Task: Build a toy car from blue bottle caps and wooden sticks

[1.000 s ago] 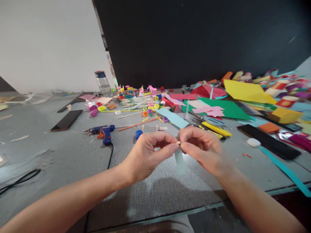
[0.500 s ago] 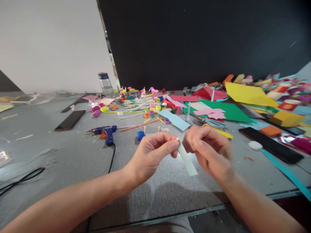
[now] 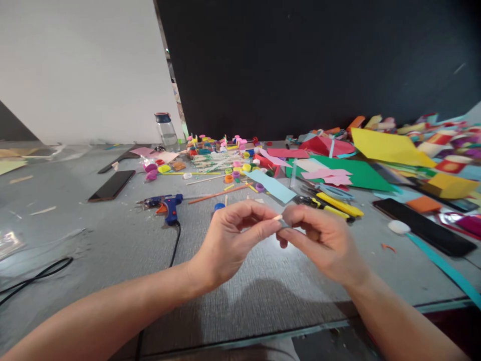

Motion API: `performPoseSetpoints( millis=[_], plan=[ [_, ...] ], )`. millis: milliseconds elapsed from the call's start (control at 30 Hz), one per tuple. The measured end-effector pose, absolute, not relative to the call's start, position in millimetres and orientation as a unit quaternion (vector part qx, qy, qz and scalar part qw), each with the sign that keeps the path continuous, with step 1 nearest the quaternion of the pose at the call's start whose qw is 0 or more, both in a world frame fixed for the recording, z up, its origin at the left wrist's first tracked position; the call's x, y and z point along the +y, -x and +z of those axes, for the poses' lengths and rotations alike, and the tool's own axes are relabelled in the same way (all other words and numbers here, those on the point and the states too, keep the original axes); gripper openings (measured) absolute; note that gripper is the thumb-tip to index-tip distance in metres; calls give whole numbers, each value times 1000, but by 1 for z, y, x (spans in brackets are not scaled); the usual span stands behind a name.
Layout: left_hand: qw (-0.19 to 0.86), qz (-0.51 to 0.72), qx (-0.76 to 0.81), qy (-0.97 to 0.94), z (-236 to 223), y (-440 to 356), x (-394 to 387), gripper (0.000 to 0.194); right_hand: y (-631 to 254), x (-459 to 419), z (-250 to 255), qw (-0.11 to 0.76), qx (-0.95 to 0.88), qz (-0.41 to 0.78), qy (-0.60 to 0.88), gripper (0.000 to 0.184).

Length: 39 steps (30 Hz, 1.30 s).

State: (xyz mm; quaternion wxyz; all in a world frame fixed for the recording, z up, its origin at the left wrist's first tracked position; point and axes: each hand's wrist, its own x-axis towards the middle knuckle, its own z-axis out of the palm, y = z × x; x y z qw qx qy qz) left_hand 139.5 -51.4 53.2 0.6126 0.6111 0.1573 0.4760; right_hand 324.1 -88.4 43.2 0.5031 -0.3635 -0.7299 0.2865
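My left hand (image 3: 235,238) is closed in a pinch above the near part of the table. A small pale piece (image 3: 277,217), like the end of a stick or rolled paper, pokes out between its thumb and forefinger. My right hand (image 3: 325,240) meets it, thumb and forefinger pinched on a bit of the pale paper strip (image 3: 284,224). Most of the strip is hidden by the fingers. Behind my left hand a blue bottle cap (image 3: 219,206) is partly covered. Left of it lies a blue glue gun (image 3: 170,206) with its cord.
Phones lie at left (image 3: 111,186) and right (image 3: 424,225). Yellow-handled cutters (image 3: 334,203) rest behind my right hand. Coloured caps, sticks, a light blue paper (image 3: 271,185) and a green sheet (image 3: 361,173) spread across the back. A water bottle (image 3: 166,133) stands at the far left.
My right hand has moved left to my left hand and pinches at its fingertips. The pale green strip that hung down is now mostly out of sight. The view has shifted slightly.
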Motion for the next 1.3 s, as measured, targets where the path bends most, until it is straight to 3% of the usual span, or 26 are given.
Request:
performPoseSetpoints(
  millis=[300,667,1300],
  plan=[
    [550,464,187,-669,47,-138,-49,24,-320,-91,44,526,-681,276,428,23],
    [629,445,194,-607,50,-140,-48,20,-320,-93,45,544,-667,242,448,20],
    [662,446,175,-576,45,-142,-45,13,-317,-91,42,568,-668,265,401,17]
  ],
)
